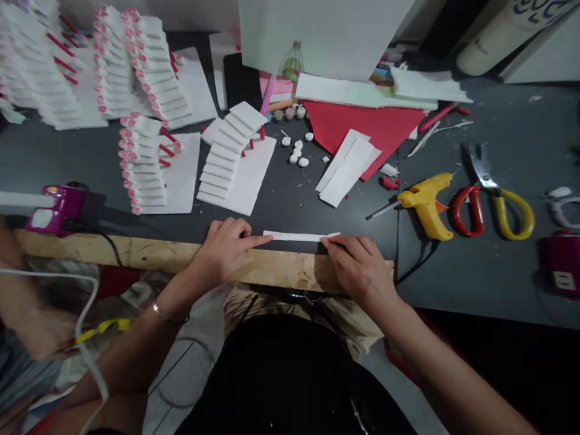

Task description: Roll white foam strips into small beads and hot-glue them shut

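A craft workshop, shown by the yellow glue gun (428, 202), scissors (487, 193) and red paper (362, 130).

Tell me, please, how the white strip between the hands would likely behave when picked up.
The white strip looks narrow and thin, so probably light. It resembles paper, so it may bend or crease easily. With fingers touching it near the ends, its middle might sag.

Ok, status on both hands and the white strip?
Left hand: index finger on left end of white strip. Right hand: fingers at its right end. Strip straight, over dark tabletop. Yellow glue gun clear, to the right.
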### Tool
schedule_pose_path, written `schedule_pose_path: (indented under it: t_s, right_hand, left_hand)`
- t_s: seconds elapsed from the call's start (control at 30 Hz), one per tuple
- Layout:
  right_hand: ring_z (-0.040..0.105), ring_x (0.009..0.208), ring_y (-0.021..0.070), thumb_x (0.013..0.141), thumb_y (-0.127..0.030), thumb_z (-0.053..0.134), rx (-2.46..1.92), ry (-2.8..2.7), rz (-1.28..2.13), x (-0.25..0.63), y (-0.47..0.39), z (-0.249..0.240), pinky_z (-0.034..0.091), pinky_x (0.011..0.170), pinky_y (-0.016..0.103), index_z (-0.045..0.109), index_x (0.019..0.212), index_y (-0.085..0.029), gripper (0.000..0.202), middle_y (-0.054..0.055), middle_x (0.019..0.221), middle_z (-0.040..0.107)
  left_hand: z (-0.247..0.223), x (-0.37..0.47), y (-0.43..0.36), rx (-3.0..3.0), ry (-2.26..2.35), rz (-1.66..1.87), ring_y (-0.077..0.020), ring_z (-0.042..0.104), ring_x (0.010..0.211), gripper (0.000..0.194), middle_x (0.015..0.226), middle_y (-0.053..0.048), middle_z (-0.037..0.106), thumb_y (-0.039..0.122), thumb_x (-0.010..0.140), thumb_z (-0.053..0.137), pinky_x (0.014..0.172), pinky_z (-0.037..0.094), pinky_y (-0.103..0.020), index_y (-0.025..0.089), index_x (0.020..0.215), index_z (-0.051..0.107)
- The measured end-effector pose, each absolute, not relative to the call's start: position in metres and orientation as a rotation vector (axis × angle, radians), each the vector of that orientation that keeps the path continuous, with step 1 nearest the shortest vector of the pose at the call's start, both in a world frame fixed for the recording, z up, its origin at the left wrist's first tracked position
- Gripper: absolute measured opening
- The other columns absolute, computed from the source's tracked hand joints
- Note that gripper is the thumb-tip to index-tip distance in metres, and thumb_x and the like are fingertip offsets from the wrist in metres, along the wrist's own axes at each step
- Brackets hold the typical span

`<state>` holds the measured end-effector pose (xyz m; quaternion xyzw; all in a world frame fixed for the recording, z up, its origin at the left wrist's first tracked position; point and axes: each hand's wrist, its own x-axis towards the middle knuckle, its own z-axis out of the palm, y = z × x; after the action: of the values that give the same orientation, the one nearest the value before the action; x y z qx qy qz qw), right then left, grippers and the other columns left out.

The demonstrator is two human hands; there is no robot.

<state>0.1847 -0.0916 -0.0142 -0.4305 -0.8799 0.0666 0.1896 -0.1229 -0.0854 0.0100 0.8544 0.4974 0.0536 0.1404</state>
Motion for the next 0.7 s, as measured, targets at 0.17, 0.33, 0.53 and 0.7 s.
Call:
schedule_pose_path:
  t_s: [0.17,0.33,0.53,0.7]
  right_hand:
    - [0.058,0.089,0.0224,0.096,-0.017,0.053,-1.203,-2.397,0.201,0.179,-0.082,-0.015,0.048,0.078,0.037,0.071,0.107,-0.018,0.022,0.010,0.098,0.071]
    - [0.056,0.085,0.0213,0.096,-0.017,0.053,-1.153,-2.473,0.231,0.181,-0.071,-0.016,0.046,0.074,0.036,0.072,0.096,-0.017,0.020,0.010,0.092,0.070]
    - [0.055,0.084,0.0205,0.094,-0.013,0.051,-1.082,-2.550,0.116,0.184,-0.069,-0.016,0.042,0.072,0.034,0.073,0.101,-0.018,0.023,0.009,0.093,0.071]
    - [0.054,0.083,0.0208,0.095,-0.014,0.050,-1.028,-2.570,0.064,0.184,-0.067,-0.018,0.042,0.073,0.034,0.072,0.102,-0.016,0.023,0.010,0.094,0.071]
  left_hand:
    - [0.018,-0.102,-0.089,2.542,1.551,0.225,-0.0207,0.052,0.087,0.020,0.092,-0.003,0.064,0.026,0.093,0.061,0.075,0.029,-0.036,0.031,0.109,0.072]
    - [0.020,-0.091,-0.082,2.728,1.458,0.187,-0.0205,0.054,0.088,0.014,0.092,-0.004,0.069,0.033,0.095,0.060,0.077,0.029,-0.037,0.022,0.092,0.069]
    - [0.017,-0.092,-0.076,2.816,1.409,0.182,-0.0196,0.056,0.086,0.022,0.088,-0.003,0.071,0.032,0.099,0.051,0.074,0.029,-0.037,0.021,0.088,0.066]
    - [0.018,-0.080,-0.075,2.844,1.406,0.142,-0.0204,0.056,0.087,0.014,0.093,-0.004,0.071,0.022,0.098,0.053,0.075,0.031,-0.038,0.021,0.090,0.065]
